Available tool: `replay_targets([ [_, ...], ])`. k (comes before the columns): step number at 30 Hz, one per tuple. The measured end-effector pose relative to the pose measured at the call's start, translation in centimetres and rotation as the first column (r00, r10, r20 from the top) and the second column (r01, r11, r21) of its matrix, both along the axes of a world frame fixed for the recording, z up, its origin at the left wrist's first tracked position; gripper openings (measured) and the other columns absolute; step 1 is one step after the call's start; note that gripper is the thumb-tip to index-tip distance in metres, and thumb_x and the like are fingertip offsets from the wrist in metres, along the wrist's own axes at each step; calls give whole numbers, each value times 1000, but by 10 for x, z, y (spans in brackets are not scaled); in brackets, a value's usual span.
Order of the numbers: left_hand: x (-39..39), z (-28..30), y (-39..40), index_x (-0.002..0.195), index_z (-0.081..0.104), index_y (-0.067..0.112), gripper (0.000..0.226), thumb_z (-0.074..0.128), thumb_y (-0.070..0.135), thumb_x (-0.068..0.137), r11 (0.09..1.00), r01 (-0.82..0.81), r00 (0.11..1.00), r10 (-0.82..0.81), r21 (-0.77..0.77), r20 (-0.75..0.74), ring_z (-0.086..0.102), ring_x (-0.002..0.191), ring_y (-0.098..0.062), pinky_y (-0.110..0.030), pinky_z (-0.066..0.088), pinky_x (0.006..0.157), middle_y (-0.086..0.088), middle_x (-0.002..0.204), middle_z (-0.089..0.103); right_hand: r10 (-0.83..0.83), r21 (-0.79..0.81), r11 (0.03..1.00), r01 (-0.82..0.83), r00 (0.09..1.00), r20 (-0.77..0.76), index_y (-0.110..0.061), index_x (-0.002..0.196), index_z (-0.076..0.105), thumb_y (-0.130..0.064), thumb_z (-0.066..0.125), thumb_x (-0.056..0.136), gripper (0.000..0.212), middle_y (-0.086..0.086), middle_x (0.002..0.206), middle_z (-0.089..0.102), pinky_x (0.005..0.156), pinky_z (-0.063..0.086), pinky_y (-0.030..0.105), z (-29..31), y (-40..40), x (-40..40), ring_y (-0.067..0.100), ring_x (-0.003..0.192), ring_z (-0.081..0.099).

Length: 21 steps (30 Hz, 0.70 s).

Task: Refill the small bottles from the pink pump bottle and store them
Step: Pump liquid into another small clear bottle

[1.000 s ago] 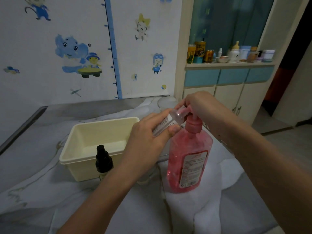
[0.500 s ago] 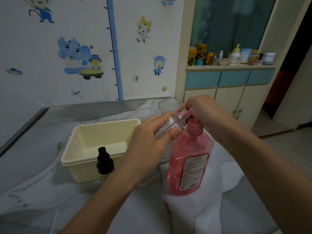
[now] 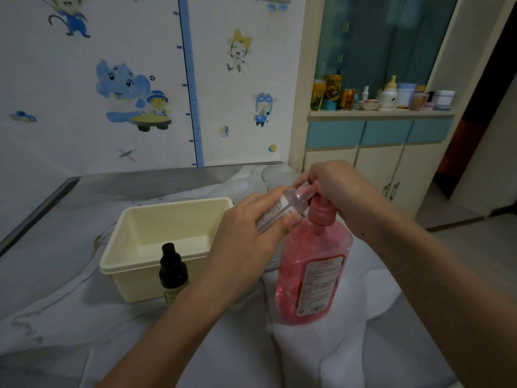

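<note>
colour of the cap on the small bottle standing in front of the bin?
Black, on the small bottle by the cream bin; head view, the only one.

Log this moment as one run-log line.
step: filling | left hand: holds small clear bottle at spout | right hand: on pink pump bottle | cream bin: empty

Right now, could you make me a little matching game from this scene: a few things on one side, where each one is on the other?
Things:
1. small clear bottle
2. pink pump bottle
3. dark dropper bottle
4. cream plastic bin

Places:
A. standing in front of the bin
B. held tilted in the left hand
C. behind the dark bottle, open
D. upright, its pump under the right hand

Pairs: 1-B, 2-D, 3-A, 4-C
</note>
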<state>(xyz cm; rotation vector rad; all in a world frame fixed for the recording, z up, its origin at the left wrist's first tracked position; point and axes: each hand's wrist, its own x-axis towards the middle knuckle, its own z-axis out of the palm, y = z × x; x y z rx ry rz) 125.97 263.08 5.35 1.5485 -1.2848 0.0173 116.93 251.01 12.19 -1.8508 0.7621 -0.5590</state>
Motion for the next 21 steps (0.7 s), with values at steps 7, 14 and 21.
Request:
replay_targets([
  [7,1,-1,0,121,63,31,35,65,35,86,1000,1,1000,-1,17,19,54,76,-1,-10,37,65,10,86,61,-30,70,997,24,995,94,-11,66,61,-11,39,91,33,-5,50,57,34,40,6,-9,7,1,-2,32,51],
  [14,0,-1,0,120,63,30,35,65,34,86,1000,5,1000,-5,11,14,54,76,0,-8,36,64,9,87,62,-19,89,996,13,998,63,-11,63,61,-9,42,88,32,-8,39,56,34,42,8,-4,7,0,0,32,51],
  [21,1,0,1,125,61,28,40,62,39,86,1000,6,999,-7,10,36,54,78,0,-6,36,65,10,90,62,-5,80,997,-1,998,67,-9,66,61,-7,39,91,33,-10,36,55,32,39,6,-4,5,0,-2,30,50],
])
